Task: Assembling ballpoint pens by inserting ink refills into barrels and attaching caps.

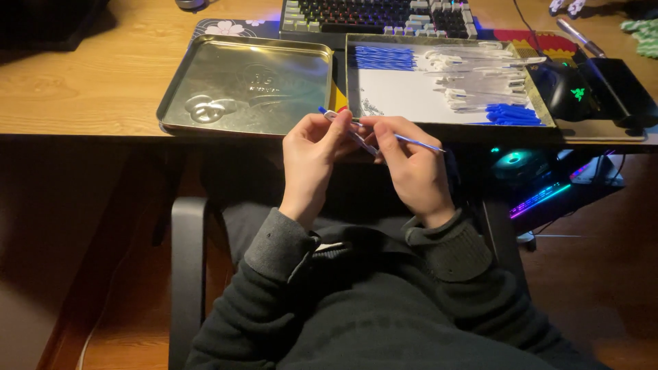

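My left hand (312, 161) grips a clear pen barrel (353, 133) with a blue tip, just in front of the desk edge. My right hand (411, 168) pinches a thin blue refill (419, 142) that runs into the barrel's end. Both hands touch over my lap. Behind them a metal tray (351, 82) holds several blue refills (382, 57), white pen parts (480, 75) and blue caps (513, 114) on white paper. To its left lies a second, bare metal tin lid (247, 82).
A keyboard (377, 15) stands behind the trays. A black mouse (569, 89) with a green light sits on a pad at the right. A lit device (541, 185) glows under the desk. A chair armrest (186, 274) is at my left.
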